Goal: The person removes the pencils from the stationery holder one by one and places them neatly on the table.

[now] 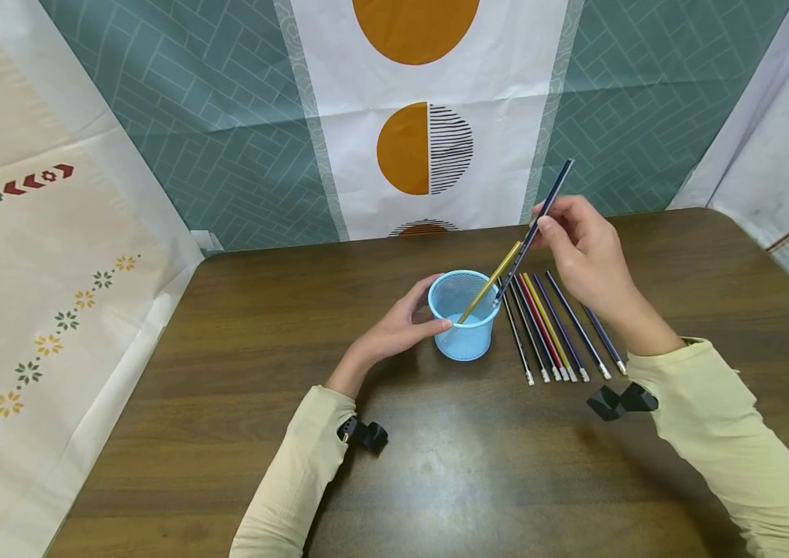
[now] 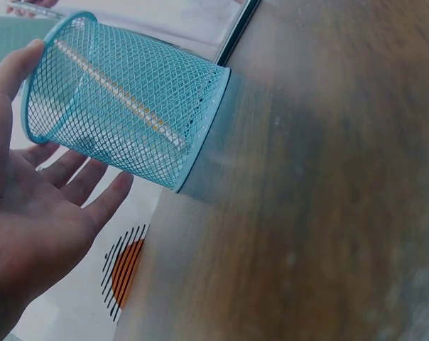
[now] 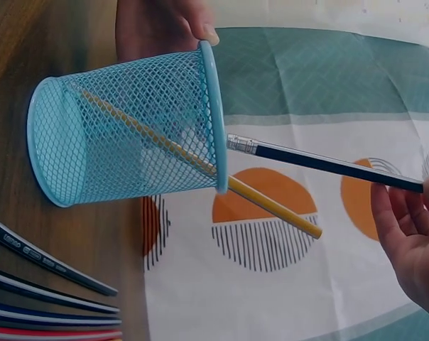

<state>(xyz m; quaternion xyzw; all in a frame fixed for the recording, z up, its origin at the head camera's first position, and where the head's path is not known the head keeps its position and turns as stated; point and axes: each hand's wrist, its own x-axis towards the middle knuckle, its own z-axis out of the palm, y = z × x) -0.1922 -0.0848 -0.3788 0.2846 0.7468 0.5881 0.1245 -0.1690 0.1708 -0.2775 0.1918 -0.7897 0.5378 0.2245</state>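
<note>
A light blue mesh pencil cup [image 1: 464, 341] stands upright on the table. My left hand [image 1: 397, 322] holds its left side, with the thumb at the rim and the fingers around the far side, as the left wrist view [image 2: 51, 206] also shows. One yellow pencil [image 3: 271, 206] leans inside the cup and sticks out over the rim. My right hand [image 1: 590, 260] pinches a dark blue pencil [image 3: 321, 160] near its upper end. That pencil slants down, its eraser end at the cup's mouth; the right wrist view puts the eraser just outside the rim.
Several pencils, among them a red pencil [image 1: 541, 325] and a blue pencil [image 1: 604, 341], lie in a row right of the cup, erasers toward me. The brown wooden table [image 1: 262, 349] meets a patterned cloth [image 1: 227, 116] at its back edge.
</note>
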